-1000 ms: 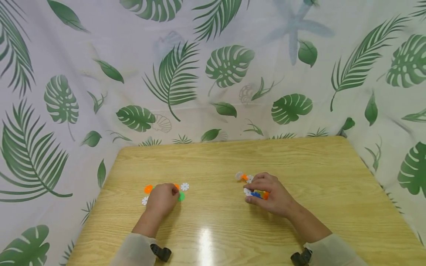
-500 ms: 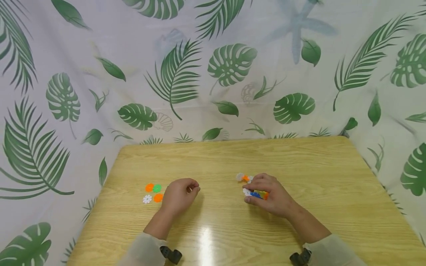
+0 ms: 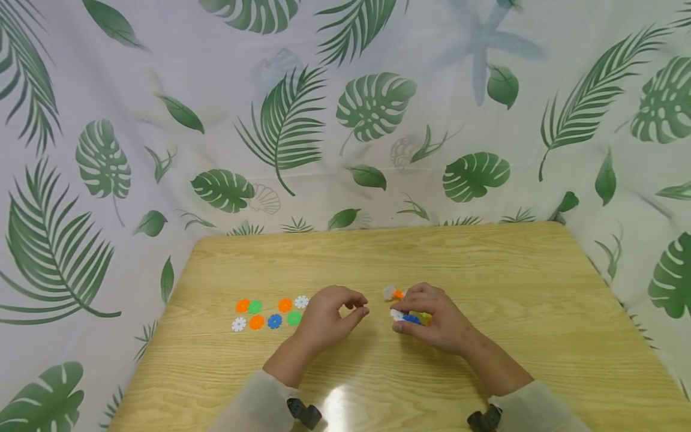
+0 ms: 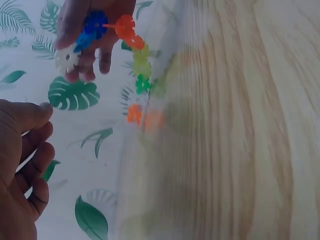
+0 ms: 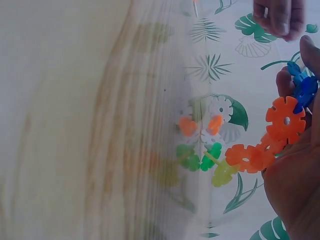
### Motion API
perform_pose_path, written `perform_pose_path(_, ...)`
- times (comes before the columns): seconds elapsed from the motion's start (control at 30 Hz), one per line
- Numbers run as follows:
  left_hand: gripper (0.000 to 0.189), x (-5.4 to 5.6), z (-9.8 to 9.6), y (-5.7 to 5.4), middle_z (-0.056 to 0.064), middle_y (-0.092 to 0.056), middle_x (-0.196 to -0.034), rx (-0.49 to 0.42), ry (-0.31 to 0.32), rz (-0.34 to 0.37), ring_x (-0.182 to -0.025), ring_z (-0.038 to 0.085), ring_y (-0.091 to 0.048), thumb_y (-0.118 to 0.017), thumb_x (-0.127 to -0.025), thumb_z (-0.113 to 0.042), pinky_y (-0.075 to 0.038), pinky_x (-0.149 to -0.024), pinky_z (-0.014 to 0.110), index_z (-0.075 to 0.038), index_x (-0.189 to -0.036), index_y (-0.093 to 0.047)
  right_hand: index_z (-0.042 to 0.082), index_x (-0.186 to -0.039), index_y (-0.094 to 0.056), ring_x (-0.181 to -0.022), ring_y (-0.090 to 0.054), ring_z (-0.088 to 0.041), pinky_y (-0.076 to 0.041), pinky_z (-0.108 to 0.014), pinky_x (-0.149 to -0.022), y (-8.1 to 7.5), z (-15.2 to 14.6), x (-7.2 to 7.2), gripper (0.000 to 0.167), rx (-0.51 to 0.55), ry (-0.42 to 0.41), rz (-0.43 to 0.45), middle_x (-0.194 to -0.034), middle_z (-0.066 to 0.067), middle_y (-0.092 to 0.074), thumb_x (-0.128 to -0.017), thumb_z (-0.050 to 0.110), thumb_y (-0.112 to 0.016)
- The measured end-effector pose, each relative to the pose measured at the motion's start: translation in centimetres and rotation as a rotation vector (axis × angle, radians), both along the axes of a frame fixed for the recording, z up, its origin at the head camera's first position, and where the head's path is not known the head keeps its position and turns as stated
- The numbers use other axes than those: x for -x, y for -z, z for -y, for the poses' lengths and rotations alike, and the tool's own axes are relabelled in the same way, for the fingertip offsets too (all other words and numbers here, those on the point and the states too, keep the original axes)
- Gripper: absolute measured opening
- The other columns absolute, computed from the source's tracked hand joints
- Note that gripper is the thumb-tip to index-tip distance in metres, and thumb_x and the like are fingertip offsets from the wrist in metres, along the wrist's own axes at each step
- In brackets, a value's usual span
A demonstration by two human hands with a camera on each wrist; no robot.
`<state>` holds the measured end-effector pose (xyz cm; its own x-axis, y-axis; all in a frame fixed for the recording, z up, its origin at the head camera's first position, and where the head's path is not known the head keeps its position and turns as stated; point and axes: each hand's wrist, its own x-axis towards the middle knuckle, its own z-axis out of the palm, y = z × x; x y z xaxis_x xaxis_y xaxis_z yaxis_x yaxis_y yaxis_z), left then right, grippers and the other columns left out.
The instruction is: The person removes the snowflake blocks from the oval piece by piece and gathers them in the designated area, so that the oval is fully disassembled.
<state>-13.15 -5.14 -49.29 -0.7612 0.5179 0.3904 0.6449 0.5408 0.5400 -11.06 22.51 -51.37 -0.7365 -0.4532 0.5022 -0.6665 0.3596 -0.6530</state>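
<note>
My right hand point(image 3: 439, 321) grips one end of a chain of linked, notched plastic flower discs point(image 5: 285, 120). In the left wrist view, a white disc point(image 4: 66, 61) lies at its fingertips, joined to blue discs point(image 4: 96, 25); orange, yellow and green ones follow. The chain curls round on the table, its far end a pale disc point(image 3: 389, 293) beyond the fingers. My left hand point(image 3: 332, 315) hovers left of the chain, thumb and forefinger slightly apart with nothing visible between them, the other fingers loosely curled.
Several loose flower discs lie at the left of the wooden table point(image 3: 345, 258), among them a blue disc point(image 3: 275, 321), a green disc point(image 3: 294, 318) and a white disc point(image 3: 239, 324). A leaf-printed cloth point(image 3: 324, 120) hangs behind and beside the table.
My left hand has moved right, from over the loose discs towards the chain, and its fingertips have parted. The right hand keeps its grip, with the chain shifted slightly.
</note>
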Motion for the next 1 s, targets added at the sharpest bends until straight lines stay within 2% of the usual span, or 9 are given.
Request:
perform_pose_path(0.2, 0.018, 0.0, -1.6, -0.3, -0.006, -0.075, -0.108, -0.063, 0.161, -0.099, -0.098, 0.012, -0.064, -0.081, -0.093, -0.021, -0.054, -0.087, 0.028, -0.017, -0.111, -0.078, 0.017, -0.111, -0.081, -0.101, -0.058, -0.018, -0.047, -0.038, -0.085, 0.1, 0.1, -0.1, 0.034, 0.007, 0.001, -0.002, -0.104, 0.010, -0.069, -0.080, 0.011, -0.090)
perform_pose_path(0.3, 0.019, 0.0, -2.2, -0.4, -0.007, -0.074, -0.107, -0.058, 0.199, -0.144, -0.102, 0.012, -0.064, -0.083, -0.091, -0.019, -0.053, -0.090, 0.028, -0.018, -0.110, -0.080, 0.016, -0.111, -0.081, -0.100, -0.058, -0.020, -0.047, -0.037, -0.085, 0.1, 0.3, -0.1, 0.035, 0.023, -0.014, -0.001, -0.103, 0.007, -0.069, -0.078, 0.009, -0.090)
perform_pose_path(0.43, 0.013, 0.0, -2.8, -0.4, -0.007, -0.073, -0.104, -0.033, 0.229, -0.199, -0.099, 0.012, -0.063, -0.084, -0.089, -0.016, -0.052, -0.089, 0.025, -0.018, -0.102, -0.083, 0.019, -0.111, -0.081, -0.099, -0.058, -0.020, -0.048, -0.035, -0.083, 0.1, 0.4, 0.0, 0.036, 0.031, -0.034, -0.010, -0.102, 0.005, -0.069, -0.079, 0.007, -0.090)
perform_pose_path(0.53, 0.009, -0.1, -3.2, -0.4, -0.007, -0.073, -0.102, -0.028, 0.240, -0.226, -0.095, 0.011, -0.061, -0.084, -0.089, -0.015, -0.050, -0.086, 0.023, -0.017, -0.098, -0.083, 0.021, -0.112, -0.080, -0.098, -0.057, -0.017, -0.048, -0.034, -0.082, 0.0, 0.3, 0.0, 0.034, 0.017, -0.036, -0.016, -0.102, 0.007, -0.069, -0.081, 0.009, -0.089)
perform_pose_path(0.63, 0.007, -0.1, -3.3, -0.5, -0.007, -0.073, -0.102, -0.032, 0.232, -0.238, -0.093, 0.011, -0.061, -0.083, -0.090, -0.015, -0.050, -0.085, 0.021, -0.017, -0.097, -0.082, 0.021, -0.115, -0.079, -0.101, -0.058, -0.016, -0.047, -0.040, -0.085, -0.1, 0.1, -0.1, 0.034, -0.009, -0.012, -0.020, -0.103, 0.010, -0.069, -0.083, 0.014, -0.088)
perform_pose_path(0.8, 0.005, -0.2, -3.4, -0.7, -0.006, -0.072, -0.103, -0.038, 0.193, -0.241, -0.096, 0.013, -0.062, -0.082, -0.092, -0.016, -0.052, -0.087, 0.023, -0.016, -0.096, -0.081, 0.015, -0.128, -0.074, -0.110, -0.056, -0.017, -0.039, -0.056, -0.093, -0.2, -0.2, -0.5, 0.054, -0.054, 0.066, -0.054, -0.108, 0.009, -0.073, -0.078, 0.022, -0.093)
perform_pose_path(0.9, 0.005, -0.3, -3.3, -0.9, -0.005, -0.072, -0.101, -0.053, 0.171, -0.234, -0.096, 0.013, -0.063, -0.081, -0.092, -0.015, -0.053, -0.087, 0.025, -0.015, -0.096, -0.080, 0.013, -0.124, -0.075, -0.109, -0.057, -0.019, -0.035, -0.058, -0.095, -0.1, -0.2, -0.5, 0.057, -0.067, 0.113, -0.119, -0.108, 0.004, -0.075, -0.073, 0.025, -0.096)
perform_pose_path(1.0, 0.004, -0.3, -3.2, -1.0, -0.006, -0.073, -0.100, -0.060, 0.159, -0.229, -0.095, 0.012, -0.064, -0.080, -0.093, -0.015, -0.053, -0.086, 0.024, -0.015, -0.097, -0.080, 0.012, -0.116, -0.077, -0.106, -0.058, -0.021, -0.034, -0.056, -0.096, 0.0, -0.2, -0.6, 0.052, -0.049, 0.146, -0.192, -0.105, 0.004, -0.076, -0.070, 0.025, -0.098)
